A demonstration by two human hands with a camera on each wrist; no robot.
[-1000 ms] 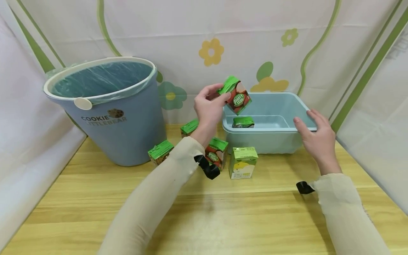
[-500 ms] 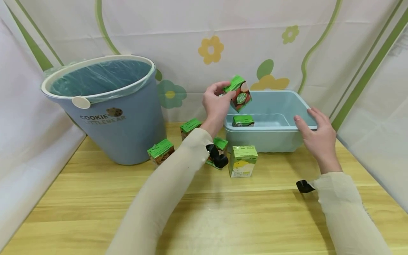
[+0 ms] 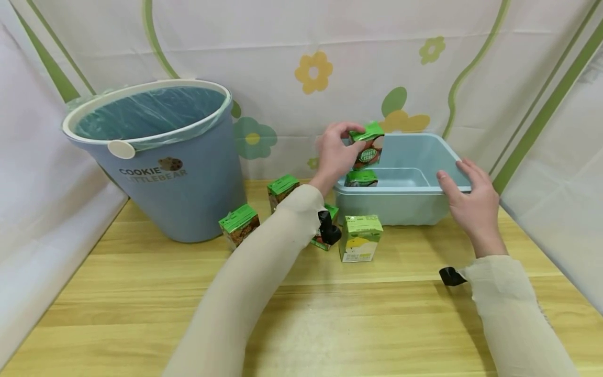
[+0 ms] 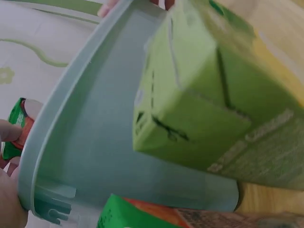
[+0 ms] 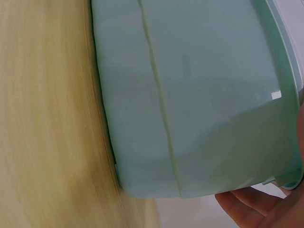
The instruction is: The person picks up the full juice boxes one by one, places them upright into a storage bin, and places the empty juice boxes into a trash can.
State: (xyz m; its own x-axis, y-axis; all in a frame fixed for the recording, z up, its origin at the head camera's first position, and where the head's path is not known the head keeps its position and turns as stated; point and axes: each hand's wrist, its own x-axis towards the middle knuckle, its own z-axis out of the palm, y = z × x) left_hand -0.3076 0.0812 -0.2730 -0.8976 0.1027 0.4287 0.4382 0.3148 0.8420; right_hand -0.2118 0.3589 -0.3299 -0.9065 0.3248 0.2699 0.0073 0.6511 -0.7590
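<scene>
My left hand (image 3: 336,152) pinches a small green-topped drink carton (image 3: 370,151) with apples on its front, just inside the left end of a pale blue plastic tub (image 3: 395,207). Another green-topped carton (image 3: 361,179) sits in the tub below it. In the left wrist view the held carton (image 4: 21,124) shows past the tub's rim. My right hand (image 3: 473,209) holds the tub's front right corner, thumb on the rim and fingers along the end. A light green pear carton (image 3: 361,238) stands in front of the tub. Behind my left sleeve, a red apple carton (image 3: 332,210) is partly hidden.
Two brown-fronted cartons with green tops stand on the wooden table: one carton (image 3: 240,222) by the bin, another carton (image 3: 282,188) farther back. A large blue bin (image 3: 188,204) with a clear liner stands at the left. A flower-printed curtain (image 3: 264,52) hangs behind.
My left hand has carried the carton rightward, then lowered it into the tub's left end, turning it more upright. My right hand stays on the tub's corner.
</scene>
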